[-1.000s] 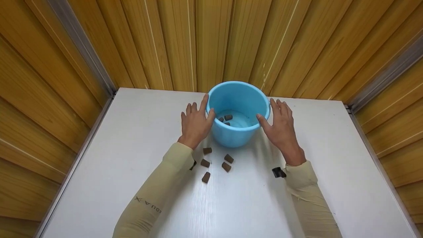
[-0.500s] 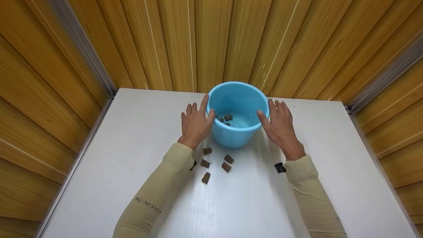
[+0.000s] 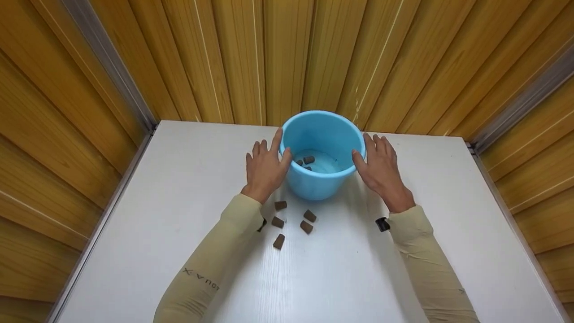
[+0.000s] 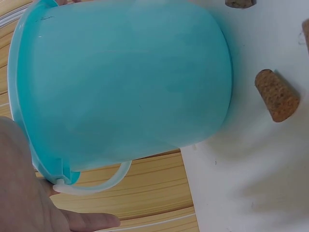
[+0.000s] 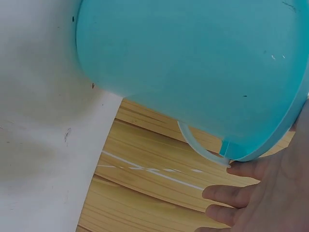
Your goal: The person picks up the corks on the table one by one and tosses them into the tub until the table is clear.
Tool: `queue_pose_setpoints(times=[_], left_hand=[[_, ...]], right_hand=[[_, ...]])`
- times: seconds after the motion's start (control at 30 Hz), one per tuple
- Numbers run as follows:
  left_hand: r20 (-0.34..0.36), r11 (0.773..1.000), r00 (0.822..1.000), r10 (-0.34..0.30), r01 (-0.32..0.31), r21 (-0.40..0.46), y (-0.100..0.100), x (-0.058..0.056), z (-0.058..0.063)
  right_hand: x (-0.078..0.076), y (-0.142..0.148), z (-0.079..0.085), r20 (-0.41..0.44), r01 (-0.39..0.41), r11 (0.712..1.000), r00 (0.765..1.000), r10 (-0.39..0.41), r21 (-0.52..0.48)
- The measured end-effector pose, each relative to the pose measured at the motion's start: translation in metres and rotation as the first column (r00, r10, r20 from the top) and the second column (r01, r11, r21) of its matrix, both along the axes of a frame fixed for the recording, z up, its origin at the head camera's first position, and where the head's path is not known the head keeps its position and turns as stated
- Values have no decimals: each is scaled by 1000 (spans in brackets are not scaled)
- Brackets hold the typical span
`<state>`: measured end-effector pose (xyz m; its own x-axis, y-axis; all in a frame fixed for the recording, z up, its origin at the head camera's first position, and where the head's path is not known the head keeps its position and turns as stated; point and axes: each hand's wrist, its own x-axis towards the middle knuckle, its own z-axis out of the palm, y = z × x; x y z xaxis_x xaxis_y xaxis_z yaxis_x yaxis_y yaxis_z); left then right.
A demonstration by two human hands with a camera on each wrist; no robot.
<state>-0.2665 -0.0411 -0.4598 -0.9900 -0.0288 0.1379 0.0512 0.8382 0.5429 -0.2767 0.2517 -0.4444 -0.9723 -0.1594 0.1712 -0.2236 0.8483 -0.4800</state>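
Observation:
A light blue bucket (image 3: 317,186) stands upright on the white table, with a few brown corks (image 3: 309,159) on its floor. My left hand (image 3: 264,170) holds the bucket's left rim, thumb over the inner edge and index finger along the outside. On the opposite side my right hand (image 3: 382,172) pinches the rim the same way. The other fingers of both hands spread away from the wall. In the left wrist view, a tapered cork (image 4: 277,95) lies beside the base. White handle ends (image 4: 96,187) show below the rim in both wrist views.
Several loose corks (image 3: 306,227) lie on the white table (image 3: 332,278) in front of the bucket, between the forearms. Behind the table's back edge rises a wood-patterned wall (image 3: 287,58). Similar panels with metal edge strips stand at the left and right.
My right hand has shifted slightly left and forward against the rim, its thumb now closer to the edge. The left hand, bucket and corks look unchanged.

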Motion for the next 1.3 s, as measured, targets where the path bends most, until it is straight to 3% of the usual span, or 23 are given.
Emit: queue_pose_setpoints(times=[0.53,1.07,1.3], left_hand=[[20,999,1000,-9,9,39,0,-1,1],[-75,996,996,-46,51,76,-7,0,-2],[-37,992,998,-49,53,117,-10,3,-4]], right_hand=[[2,-3,-2,-7,34,999,999,-33,38],[4,-7,1,42,58,997,997,-61,55],[6,-7,1,65,60,996,996,-64,59]])
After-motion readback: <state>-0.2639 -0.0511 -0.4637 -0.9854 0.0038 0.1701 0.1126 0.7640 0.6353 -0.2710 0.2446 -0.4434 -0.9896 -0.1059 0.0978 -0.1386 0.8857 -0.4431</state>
